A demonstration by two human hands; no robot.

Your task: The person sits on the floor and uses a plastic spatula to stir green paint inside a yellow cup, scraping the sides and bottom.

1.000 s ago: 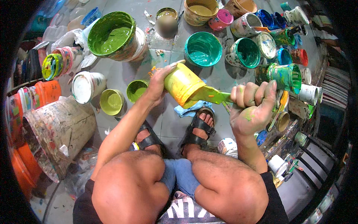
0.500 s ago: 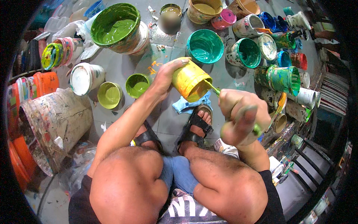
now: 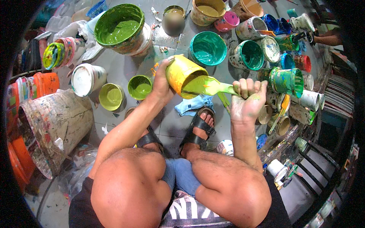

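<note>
My left hand [image 3: 162,81] grips the side of a yellow paint tub [image 3: 181,72], tilted so that its mouth faces right and down. In my right hand [image 3: 247,102] is the handle of a lime-green spatula [image 3: 215,87], palm turned up and fingers curled round it. The spatula's broad end is at the tub's mouth, partly inside. A thin green strip [image 3: 224,102] slants down below the spatula; I cannot tell what it is. Under the tub a blue cloth [image 3: 194,105] lies on the floor by my right sandal.
Two small olive tubs [image 3: 111,97] stand left of my arm. Beyond are a large green paint bucket [image 3: 135,41] and a teal tub [image 3: 208,48]. Many paint containers line the right side, near another person's arm [image 3: 329,38]. A stained bucket [image 3: 64,121] lies left.
My right hand has turned palm up and swung the spatula, whose broad end now shows at the tub's mouth. The tub has moved slightly left. The other person's arm reaches further in.
</note>
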